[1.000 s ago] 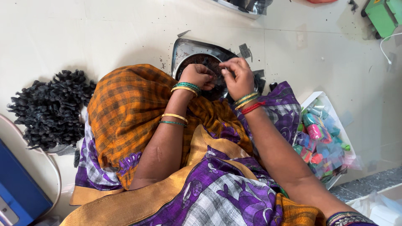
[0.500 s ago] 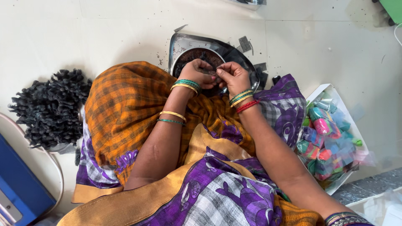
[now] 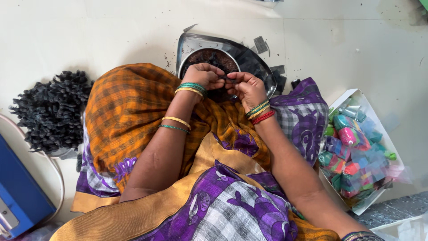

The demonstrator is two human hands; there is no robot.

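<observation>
The person sits on the pale floor (image 3: 89,31), legs folded under an orange checked and purple cloth (image 3: 129,116), so everything sits within arm's reach around the lap. To the person's left, a heap of small black twisted pieces (image 3: 51,109) lies on the floor, just beyond the knee, likely kept in one place as a single pile. A blue box (image 3: 20,196) rests near it at the frame's edge. To the right, a white tray (image 3: 352,94) holds many bright wrapped packets in pink, green and blue, close beside the thigh. Straight ahead, touching the cloth, a metal tray (image 3: 196,42) carries a round dish of dark powder (image 3: 209,57), set centrally so that both hands work right above it and any spill falls back in. Small dark paper squares (image 3: 261,44) lie on and beside the tray's far side. The left hand (image 3: 204,76) and the right hand (image 3: 246,87) meet over the dish, fingers curled and pinched together on a small dark piece (image 3: 228,78) held between their fingertips; its exact shape is too small to tell.
</observation>
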